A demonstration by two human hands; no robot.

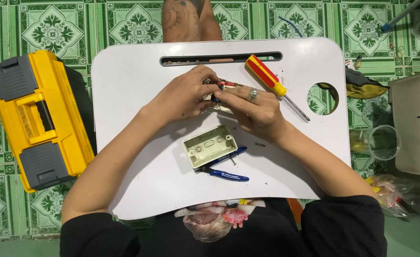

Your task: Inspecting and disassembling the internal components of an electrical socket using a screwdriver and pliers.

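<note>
Both my hands meet over a small pale electrical part with red and blue wires [218,90] at the middle of a white lap table [133,95]. My left hand [183,95] pinches it from the left. My right hand [255,112], wearing a ring, grips it from the right. Most of the part is hidden by my fingers. A pale green plastic wall box [209,145] lies open side up just below my hands. Blue-handled pliers [224,169] lie against its lower edge. A red and yellow screwdriver [271,82] rests to the upper right.
A yellow toolbox [34,119] stands on the green patterned tile floor at the left. A clear glass [381,142] and a white container [417,123] are at the right. Another person's tattooed leg [186,19] is beyond the table's far edge. The table has a slot and a round hole [323,99].
</note>
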